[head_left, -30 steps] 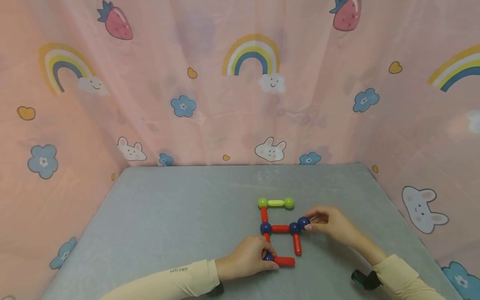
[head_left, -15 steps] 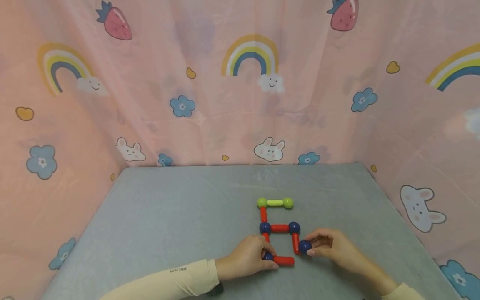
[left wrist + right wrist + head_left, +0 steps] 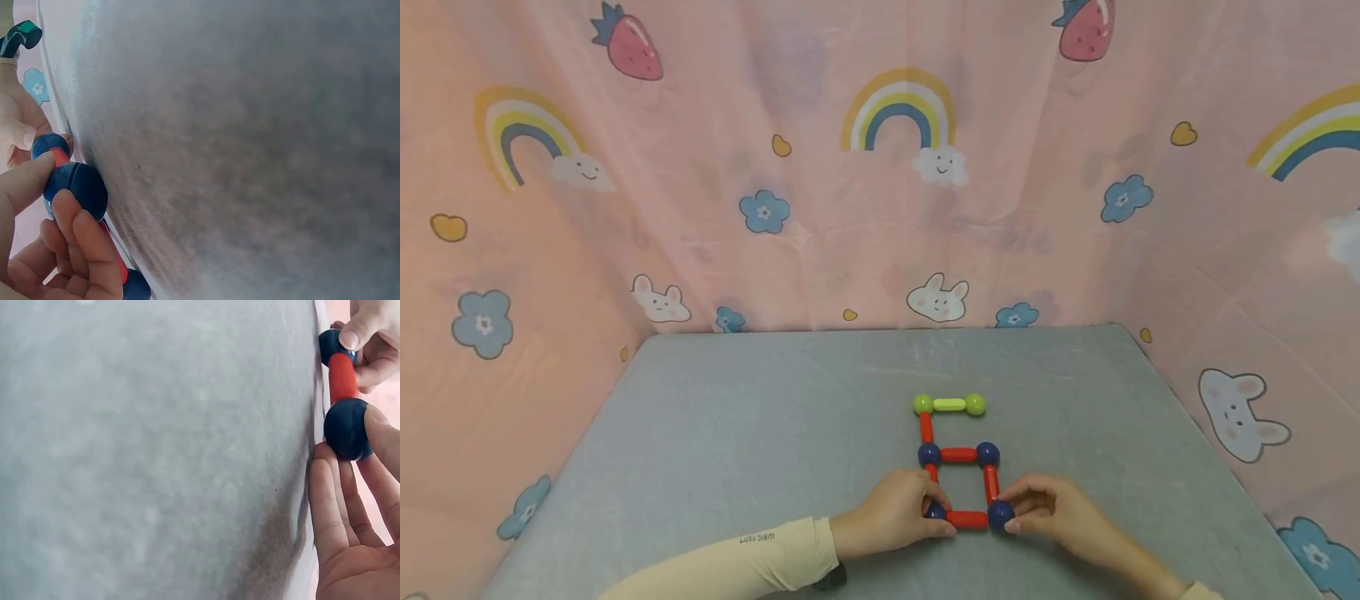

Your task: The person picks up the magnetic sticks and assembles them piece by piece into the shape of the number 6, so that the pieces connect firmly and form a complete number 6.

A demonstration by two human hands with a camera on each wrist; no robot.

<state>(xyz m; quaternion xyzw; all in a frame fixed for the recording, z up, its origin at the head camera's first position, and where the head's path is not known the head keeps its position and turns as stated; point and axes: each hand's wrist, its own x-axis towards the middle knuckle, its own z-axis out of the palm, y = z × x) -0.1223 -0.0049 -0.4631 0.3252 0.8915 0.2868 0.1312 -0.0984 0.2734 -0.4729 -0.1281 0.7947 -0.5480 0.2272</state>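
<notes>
A flat figure of sticks and balls lies on the table. My left hand (image 3: 891, 515) pinches the blue ball (image 3: 76, 187) at its lower left corner. Between thumb and fingers, my right hand (image 3: 1056, 514) holds another blue ball (image 3: 1001, 516) at the lower right corner. That ball sits at the ends of the bottom red stick (image 3: 967, 520) and the right red stick (image 3: 992, 484). Two more blue balls, one at the upper left (image 3: 929, 454) and one at the upper right (image 3: 988, 454), join a red stick (image 3: 958, 455). My left fingers partly cover the left side stick (image 3: 932, 473).
Above the square, a red stick (image 3: 927, 428) leads to a green ball (image 3: 923, 404), a green stick (image 3: 950, 405) and a second green ball (image 3: 975, 405). The grey table (image 3: 760, 417) is bordered by a pink patterned curtain (image 3: 820, 250).
My right hand has brought its blue ball from beside the upper right ball down to the lower right corner, where the two red sticks end. The left hand stays put.
</notes>
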